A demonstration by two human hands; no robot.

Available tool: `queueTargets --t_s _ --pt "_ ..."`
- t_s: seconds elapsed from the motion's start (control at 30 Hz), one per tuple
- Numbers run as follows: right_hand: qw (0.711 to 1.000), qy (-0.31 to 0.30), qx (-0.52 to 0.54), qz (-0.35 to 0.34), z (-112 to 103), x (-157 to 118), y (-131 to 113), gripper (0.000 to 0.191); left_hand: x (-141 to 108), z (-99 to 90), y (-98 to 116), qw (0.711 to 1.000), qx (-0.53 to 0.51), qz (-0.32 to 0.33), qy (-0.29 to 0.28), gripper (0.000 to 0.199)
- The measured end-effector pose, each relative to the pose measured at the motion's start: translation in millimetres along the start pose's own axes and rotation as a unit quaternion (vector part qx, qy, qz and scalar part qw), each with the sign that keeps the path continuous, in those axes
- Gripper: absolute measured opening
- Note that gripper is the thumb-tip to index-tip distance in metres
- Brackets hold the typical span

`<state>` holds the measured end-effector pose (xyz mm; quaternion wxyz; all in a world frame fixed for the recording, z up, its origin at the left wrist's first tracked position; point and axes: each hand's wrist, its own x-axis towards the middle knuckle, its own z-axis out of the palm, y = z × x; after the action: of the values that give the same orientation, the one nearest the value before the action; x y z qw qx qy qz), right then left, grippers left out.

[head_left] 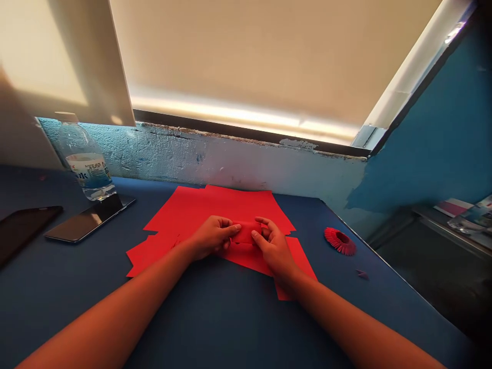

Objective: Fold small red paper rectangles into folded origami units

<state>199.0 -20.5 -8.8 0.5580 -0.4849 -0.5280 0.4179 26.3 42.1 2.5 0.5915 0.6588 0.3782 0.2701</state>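
A small red paper piece is held up between my two hands, above several red sheets spread on the blue table. My left hand pinches the piece's left end between thumb and fingers. At its right end, my right hand grips it with the thumb in front and fingers behind, the index finger raised along the top edge. Parts of the red sheets are hidden under my hands and forearms.
On the left stand a water bottle and, in front of it, a phone; a dark flat device lies farther left. A red fringed paper ring and a small scrap lie on the right. A wall borders the table's back.
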Motion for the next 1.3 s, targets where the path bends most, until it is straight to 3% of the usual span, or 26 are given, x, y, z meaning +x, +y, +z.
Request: queueTargets --t_s 0.5,0.67,0.83,0.97,1.07,1.3 --pt "0.999 0.004 -0.045 -0.021 -1.3 0.3 3.0 0.039 0.1 0.5 -3.0 1.0 -0.018 0.023 -0.002 0.037" --pt "0.995 -0.015 -0.089 -0.032 -0.2 -3.5 -0.3 0.038 1.3 2.2 -2.4 0.997 -0.06 0.023 0.032 0.032" --pt "0.989 -0.027 -0.136 -0.05 -0.2 -5.3 0.0 0.04 1.2 1.6 -1.7 0.995 -0.077 -0.006 0.057 0.05" --pt "0.985 0.017 -0.153 -0.085 -0.5 -1.6 3.1 0.019 3.0 1.2 -2.9 0.995 -0.093 0.005 0.043 0.039" --pt "0.987 0.056 -0.131 -0.076 -0.4 -0.5 1.8 0.02 2.0 2.1 -1.4 0.992 -0.117 0.026 0.026 0.048" --pt "0.999 -0.024 -0.021 -0.029 3.3 -5.9 -9.7 0.024 -8.5 2.9 9.4 0.997 -0.01 0.069 -0.039 0.043"
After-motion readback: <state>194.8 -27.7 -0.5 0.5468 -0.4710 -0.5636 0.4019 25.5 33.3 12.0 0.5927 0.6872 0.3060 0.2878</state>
